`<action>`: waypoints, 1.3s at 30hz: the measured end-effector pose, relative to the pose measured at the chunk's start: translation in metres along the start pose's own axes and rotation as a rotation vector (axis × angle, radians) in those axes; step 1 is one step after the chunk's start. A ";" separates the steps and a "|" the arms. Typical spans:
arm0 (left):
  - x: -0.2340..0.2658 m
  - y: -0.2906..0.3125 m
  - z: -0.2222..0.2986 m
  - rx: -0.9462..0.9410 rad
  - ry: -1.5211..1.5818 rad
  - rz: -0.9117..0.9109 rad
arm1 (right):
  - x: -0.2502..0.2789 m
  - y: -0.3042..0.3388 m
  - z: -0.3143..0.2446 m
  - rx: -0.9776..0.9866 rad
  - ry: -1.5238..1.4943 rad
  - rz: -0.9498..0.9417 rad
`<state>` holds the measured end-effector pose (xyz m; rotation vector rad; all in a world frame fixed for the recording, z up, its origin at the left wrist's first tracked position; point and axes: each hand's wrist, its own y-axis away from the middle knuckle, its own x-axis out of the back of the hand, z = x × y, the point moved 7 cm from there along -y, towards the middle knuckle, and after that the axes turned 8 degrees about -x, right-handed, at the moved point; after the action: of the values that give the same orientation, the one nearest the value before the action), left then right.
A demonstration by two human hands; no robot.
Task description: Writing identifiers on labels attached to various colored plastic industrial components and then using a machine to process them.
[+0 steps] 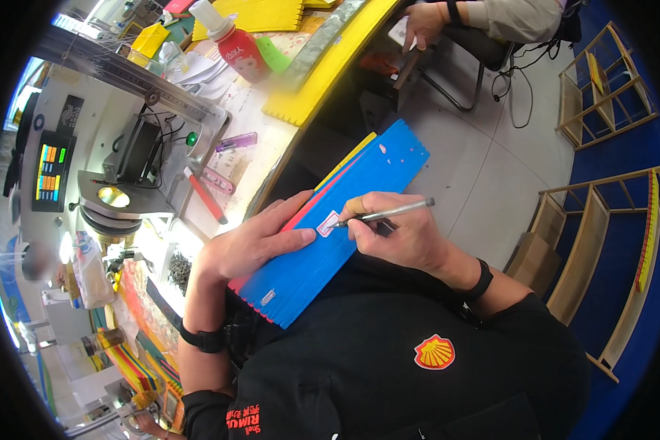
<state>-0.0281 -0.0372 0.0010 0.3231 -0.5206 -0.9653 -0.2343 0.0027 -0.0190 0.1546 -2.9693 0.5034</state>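
A long blue board (359,194) with notched ends lies tilted across my lap, with a red and a yellow board showing along its far edge. My left hand (260,238) grips the boards by that edge, thumb flat on the blue face. Between the fingers of my right hand (396,231) is a grey pen (400,210), its tip at a small white label (328,223) with a red border. Another small white label (268,297) is stuck near the board's lower end. Pinkish worn patches mark the upper end.
Left of me is a workbench with a lit machine (99,198), a red-handled tool (207,196) and a purple cutter (236,142). A red bottle (238,51) and yellow boards (323,70) stand farther off. Another person's hand (424,26) is at the top; wooden racks (579,249) stand right.
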 end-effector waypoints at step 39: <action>0.006 0.021 0.014 -0.169 -0.241 0.152 | 0.175 -0.064 -0.056 0.300 -0.116 0.711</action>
<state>-0.0184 -0.0316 0.0251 0.0137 -0.6678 -0.8982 -0.3936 -0.0528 0.0783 -0.8989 -2.9644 1.0365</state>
